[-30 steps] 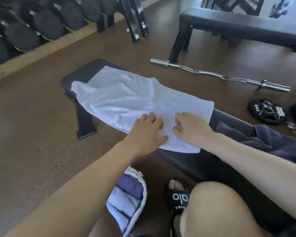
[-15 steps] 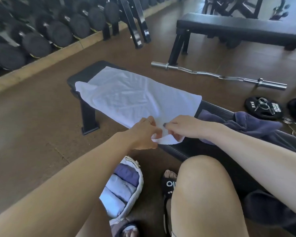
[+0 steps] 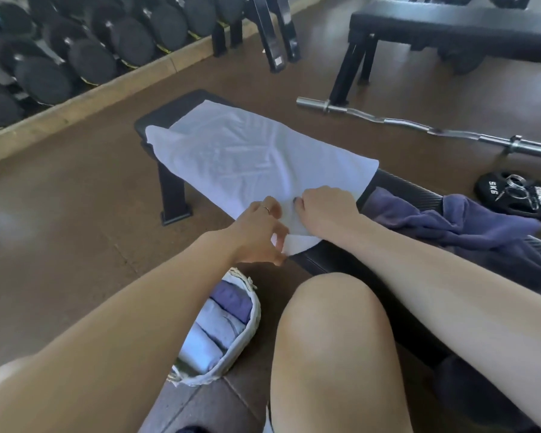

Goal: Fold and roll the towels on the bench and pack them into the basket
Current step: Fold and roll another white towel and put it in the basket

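A white towel (image 3: 247,160) lies folded lengthwise along the black bench (image 3: 181,107). My left hand (image 3: 260,235) pinches the towel's near corner, which is turned up a little. My right hand (image 3: 325,210) presses and grips the same near end from above. A crumpled purple towel (image 3: 456,223) lies on the bench to the right, under my right forearm. On the floor by my left knee stands a white woven basket (image 3: 247,332) with several rolled white and purple towels inside.
A dumbbell rack (image 3: 75,51) lines the far left wall. A curl bar (image 3: 419,129) and a weight plate (image 3: 512,195) lie on the floor to the right. A second black bench (image 3: 450,23) stands at the back right.
Both hands went from lying flat on the towel to gripping its near end and turning it up. The view has shifted slightly nearer and lower.
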A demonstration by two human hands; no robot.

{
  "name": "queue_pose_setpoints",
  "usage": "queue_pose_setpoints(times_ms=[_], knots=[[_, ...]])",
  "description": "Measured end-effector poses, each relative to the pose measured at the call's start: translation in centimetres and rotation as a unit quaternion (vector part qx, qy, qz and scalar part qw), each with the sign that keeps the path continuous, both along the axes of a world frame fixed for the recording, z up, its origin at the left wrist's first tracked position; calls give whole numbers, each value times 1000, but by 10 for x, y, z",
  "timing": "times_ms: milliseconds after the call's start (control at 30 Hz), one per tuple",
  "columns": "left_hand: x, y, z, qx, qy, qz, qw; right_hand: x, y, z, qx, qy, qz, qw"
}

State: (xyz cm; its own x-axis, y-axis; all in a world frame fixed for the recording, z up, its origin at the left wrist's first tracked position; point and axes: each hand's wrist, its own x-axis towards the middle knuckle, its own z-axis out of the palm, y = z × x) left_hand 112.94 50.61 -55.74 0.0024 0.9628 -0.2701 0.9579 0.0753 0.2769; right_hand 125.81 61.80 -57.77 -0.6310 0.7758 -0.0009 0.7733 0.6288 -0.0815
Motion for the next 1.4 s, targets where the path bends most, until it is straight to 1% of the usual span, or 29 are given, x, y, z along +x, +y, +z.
queue_pose_setpoints(times_ms=[133,233,267,300,333,367,433,467,533,600,667,733,800,900,933,967,1033,1067,1100,1167,1200,1267,1300,1333,1367,1400], knots=[[-2,0,0,-15,-18,16,1000,-2,6,6,-55,-22,10,998],[-6,3,4,-45,-34,13,998,-5,7,14,-93,-41,12,995],[-11,4,5,-53,-62,18,997,-7,7,18,-106,-48,11,993],[-18,5,7,-58,-110,35,992,-9,8,22,-112,-57,10,992],[-26,7,9,-48,-164,62,983,-12,8,26,-107,-66,8,992],[-36,9,12,-18,-207,97,973,-15,7,29,-94,-69,6,993],[-56,13,17,78,-257,188,945,-26,5,34,-61,-41,13,997],[-68,15,18,123,-274,239,924,-35,4,36,-54,-10,29,998],[-95,22,17,167,-301,337,876,-60,6,37,-58,48,81,994],[-126,30,10,166,-296,423,840,-90,13,34,-68,37,126,989],[-154,38,1,133,-308,488,806,-118,21,30,-64,-10,152,986],[-178,46,-9,96,-372,533,754,-141,32,25,-44,-49,171,983],[-201,53,-23,83,-444,556,698,-159,41,18,-36,-71,177,981],[-224,63,-44,92,-492,567,654,-173,50,-4,-13,-82,178,981],[-225,65,-42,104,-500,564,649,-174,53,-11,14,-76,177,981],[-228,68,-40,115,-503,557,651,-174,56,-15,44,-59,170,983],[-241,72,-40,111,-496,550,662,-181,68,-13,89,10,143,986],[-248,75,-37,107,-502,552,656,-189,78,-9,99,57,128,985],[-259,78,-36,113,-514,558,642,-201,89,-5,92,99,111,985],[-277,83,-28,124,-511,586,617,-228,111,2,38,171,79,981],[-287,84,-22,131,-515,597,600,-242,122,5,7,196,64,979],[-308,91,-22,141,-560,597,556,-270,143,10,-28,220,56,973],[-321,96,-25,150,-573,599,540,-282,151,10,-30,218,69,973],[-337,102,-37,159,-566,609,532,-292,156,9,-29,204,88,975],[-350,106,-46,170,-566,617,520,-300,158,5,-28,177,113,977],[-355,106,-45,180,-563,618,518,-305,159,-2,-20,138,138,981]])
